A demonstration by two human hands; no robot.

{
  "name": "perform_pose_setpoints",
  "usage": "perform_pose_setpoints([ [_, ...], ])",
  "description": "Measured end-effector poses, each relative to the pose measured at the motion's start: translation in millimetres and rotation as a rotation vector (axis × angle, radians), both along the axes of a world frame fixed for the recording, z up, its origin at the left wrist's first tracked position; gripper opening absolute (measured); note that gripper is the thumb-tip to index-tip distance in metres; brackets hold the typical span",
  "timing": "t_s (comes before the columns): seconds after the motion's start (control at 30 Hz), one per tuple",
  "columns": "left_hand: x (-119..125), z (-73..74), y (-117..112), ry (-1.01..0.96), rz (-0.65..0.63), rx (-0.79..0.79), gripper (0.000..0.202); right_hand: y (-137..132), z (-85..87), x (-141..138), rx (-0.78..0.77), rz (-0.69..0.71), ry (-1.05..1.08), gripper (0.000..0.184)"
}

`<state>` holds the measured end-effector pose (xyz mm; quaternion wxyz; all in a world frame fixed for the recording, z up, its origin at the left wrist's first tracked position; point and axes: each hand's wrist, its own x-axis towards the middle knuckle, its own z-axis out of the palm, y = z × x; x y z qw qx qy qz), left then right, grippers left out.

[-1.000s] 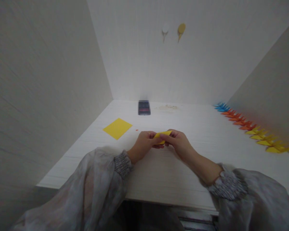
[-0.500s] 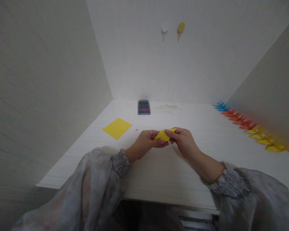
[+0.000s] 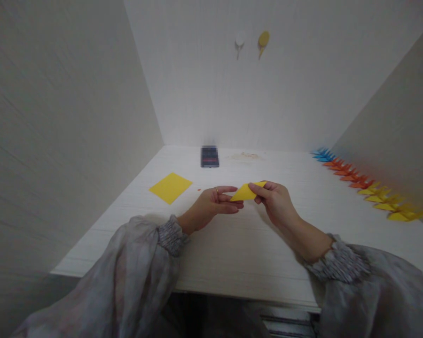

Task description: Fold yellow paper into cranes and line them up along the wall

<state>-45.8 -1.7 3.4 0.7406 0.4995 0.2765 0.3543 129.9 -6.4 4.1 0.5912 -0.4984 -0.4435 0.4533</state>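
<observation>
A folded piece of yellow paper (image 3: 245,192) is pinched between the thumb and fingers of my right hand (image 3: 275,202), its pointed end toward the left. My left hand (image 3: 211,205) is open at that pointed end, thumb and fingers apart. The fingertips of the left hand lie beside and partly behind the paper; whether they touch it I cannot tell. A flat square sheet of yellow paper (image 3: 170,188) lies on the white table (image 3: 239,253) to the left of my hands.
Along the right wall runs a row of folded paper figures: blue (image 3: 323,155), orange (image 3: 348,173) and yellow (image 3: 391,202). A dark, blurred-out object (image 3: 209,157) sits by the back wall. Two hooks, one yellow (image 3: 263,39) and one white (image 3: 239,40), are on that wall.
My left hand has let go of the folded paper and its fingers have spread. The right hand has moved slightly right and up with the paper.
</observation>
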Motion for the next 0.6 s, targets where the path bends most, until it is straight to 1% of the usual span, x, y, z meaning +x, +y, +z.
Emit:
perform_pose_setpoints([
  [0.13, 0.5, -1.1, 0.8, 0.096, -0.004, 0.027, 0.036, -1.4, -1.3, -3.2, -0.003, 0.024, -0.016, 0.025],
  [0.23, 1.0, -1.0, 0.2, 0.118, -0.024, 0.033, 0.029, -2.1, -2.2, -4.7, -0.014, 0.034, -0.031, 0.025],
  [0.33, 1.9, 0.8, -1.1, 0.1, -0.008, 0.01, 0.029, -2.3, -1.9, -4.6, -0.01, 0.028, -0.03, 0.026],
  [0.43, 3.2, 4.1, -2.4, 0.086, 0.012, -0.017, 0.034, -2.4, -0.9, -4.4, -0.012, 0.026, -0.026, 0.026],
  [0.6, 4.7, 6.6, -3.3, 0.085, -0.007, -0.028, 0.036, -2.2, -0.8, -4.2, -0.017, 0.029, -0.024, 0.026],
])
